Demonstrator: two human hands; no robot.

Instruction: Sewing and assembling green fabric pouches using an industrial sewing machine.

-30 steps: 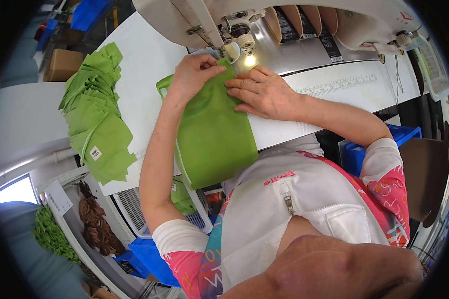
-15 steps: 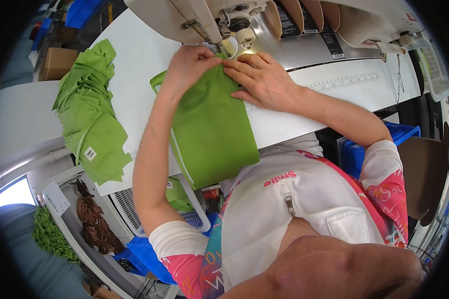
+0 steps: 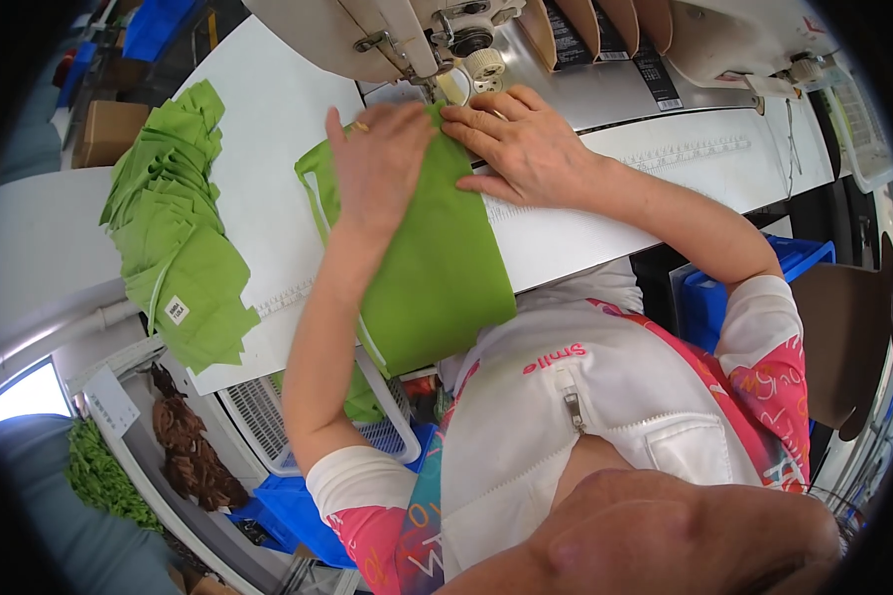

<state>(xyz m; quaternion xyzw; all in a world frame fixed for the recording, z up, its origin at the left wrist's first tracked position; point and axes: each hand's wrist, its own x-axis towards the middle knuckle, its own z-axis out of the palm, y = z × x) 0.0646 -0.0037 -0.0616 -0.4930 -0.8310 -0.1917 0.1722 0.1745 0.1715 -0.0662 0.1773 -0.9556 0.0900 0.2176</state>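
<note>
A broad piece of green fabric lies under the sewing machine's needle area and drapes over the table's front edge. White strips show along its left side. On the fabric's upper left, my left hand is spread, thumb apart; its fingers are slightly smeared by motion. My right hand rests with fingers stretched out, the tips pressing the fabric's upper right edge close to the needle area. The needle itself is too small to make out.
A stack of green fabric pieces lies on the table's left, a small white label on top. Printed ruler marks run along the white table. Below sits a white plastic basket; a blue bin stands to the right.
My left hand has let go of its pinch at the fabric's top edge and spread out over the cloth. My right hand has stayed nearly in place.
</note>
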